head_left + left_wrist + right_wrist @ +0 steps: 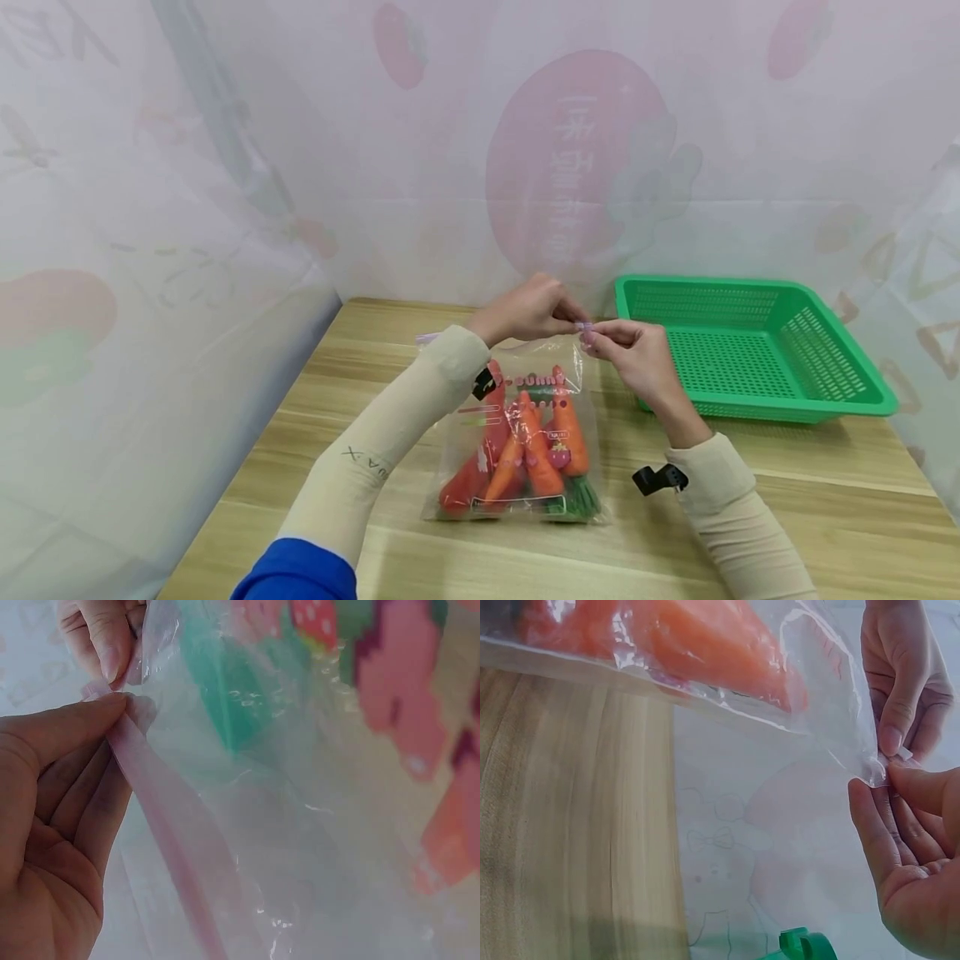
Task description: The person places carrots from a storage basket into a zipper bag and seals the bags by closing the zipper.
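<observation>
A clear zip bag (457, 450) with pink print stands over the middle of the wooden table, its mouth toward the back. Inside show orange carrots (538, 454), a long red vegetable (459, 487) and green stalks (581, 500). My left hand (534, 310) pinches the pinkish zip strip (161, 817) at the bag's right top corner, between thumb and fingers. Right beside it, my right hand (637, 354) pinches the same corner; in the right wrist view its thumb and fingertips (861, 791) meet at the plastic. The zip's left end sticks out behind the left forearm.
A green plastic basket (765, 408) with latticed walls stands at the back right of the wooden table (810, 500), close to the right hand. Pale printed cloth (420, 167) hangs behind and along both sides. Black wrist cameras sit on both sleeves.
</observation>
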{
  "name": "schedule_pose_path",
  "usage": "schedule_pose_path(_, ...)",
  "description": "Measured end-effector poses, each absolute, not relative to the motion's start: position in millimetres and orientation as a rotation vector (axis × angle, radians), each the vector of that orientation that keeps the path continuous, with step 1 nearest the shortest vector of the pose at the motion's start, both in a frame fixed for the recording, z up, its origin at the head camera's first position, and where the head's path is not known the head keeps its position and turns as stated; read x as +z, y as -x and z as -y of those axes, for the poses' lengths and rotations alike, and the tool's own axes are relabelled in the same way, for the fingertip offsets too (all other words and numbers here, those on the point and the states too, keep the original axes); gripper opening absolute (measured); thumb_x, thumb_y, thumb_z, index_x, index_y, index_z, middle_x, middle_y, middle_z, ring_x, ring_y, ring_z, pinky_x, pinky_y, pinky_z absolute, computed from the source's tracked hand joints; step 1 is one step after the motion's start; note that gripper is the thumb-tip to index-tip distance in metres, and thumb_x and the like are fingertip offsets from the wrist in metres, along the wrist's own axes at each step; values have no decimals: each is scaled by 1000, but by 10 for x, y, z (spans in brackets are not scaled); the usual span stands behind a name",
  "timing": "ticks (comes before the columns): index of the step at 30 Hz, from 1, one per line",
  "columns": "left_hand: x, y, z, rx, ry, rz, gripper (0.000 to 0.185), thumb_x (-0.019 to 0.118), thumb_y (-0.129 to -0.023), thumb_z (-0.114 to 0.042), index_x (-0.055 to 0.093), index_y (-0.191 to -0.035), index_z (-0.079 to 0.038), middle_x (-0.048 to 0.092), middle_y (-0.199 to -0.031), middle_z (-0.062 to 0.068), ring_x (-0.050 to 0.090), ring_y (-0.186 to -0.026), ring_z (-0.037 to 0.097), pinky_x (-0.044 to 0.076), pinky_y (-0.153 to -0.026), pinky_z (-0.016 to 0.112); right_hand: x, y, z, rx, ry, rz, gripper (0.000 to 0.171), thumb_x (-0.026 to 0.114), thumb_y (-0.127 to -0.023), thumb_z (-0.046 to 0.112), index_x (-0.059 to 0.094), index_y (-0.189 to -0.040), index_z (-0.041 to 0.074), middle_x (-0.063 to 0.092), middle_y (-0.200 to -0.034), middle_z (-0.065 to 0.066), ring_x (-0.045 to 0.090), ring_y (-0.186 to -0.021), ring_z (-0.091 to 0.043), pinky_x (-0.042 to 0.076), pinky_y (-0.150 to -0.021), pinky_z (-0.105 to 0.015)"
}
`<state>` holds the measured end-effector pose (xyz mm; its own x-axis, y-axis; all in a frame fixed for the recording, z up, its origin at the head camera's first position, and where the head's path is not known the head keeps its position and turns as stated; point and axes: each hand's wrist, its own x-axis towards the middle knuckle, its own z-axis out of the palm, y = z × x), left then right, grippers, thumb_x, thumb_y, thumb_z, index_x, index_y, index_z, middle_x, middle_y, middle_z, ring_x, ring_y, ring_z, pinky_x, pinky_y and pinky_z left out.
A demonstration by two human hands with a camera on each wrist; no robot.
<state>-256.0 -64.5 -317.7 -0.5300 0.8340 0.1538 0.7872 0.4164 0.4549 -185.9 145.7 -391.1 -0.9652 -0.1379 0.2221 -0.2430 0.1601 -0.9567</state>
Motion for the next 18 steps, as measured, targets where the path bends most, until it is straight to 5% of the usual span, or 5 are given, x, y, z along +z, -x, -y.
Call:
schedule_pose_path(11, -3193, 2513, 767, 664, -1456, -2626, 14, 73, -100, -10, 84, -108, -9, 83, -102, 5, 80, -92, 12, 61, -83, 17, -3925, 1840, -1424, 1899, -393, 2337, 23, 75, -100, 19, 78, -111, -1, 80, -105, -21, 79, -86, -7, 66, -85, -39)
schedule_pose_path(18, -3167, 2554, 849, 699, -1315, -2568, 15, 72, -100, -12, 83, -109, -4, 83, -102, 8, 80, -95, 14, 62, -86, 20, -3925, 1856, -1445, 1836, -419, 2361, 25, 76, -99, 27, 80, -112, 6, 81, -107, -14, 79, -93, -13, 64, -84, -26)
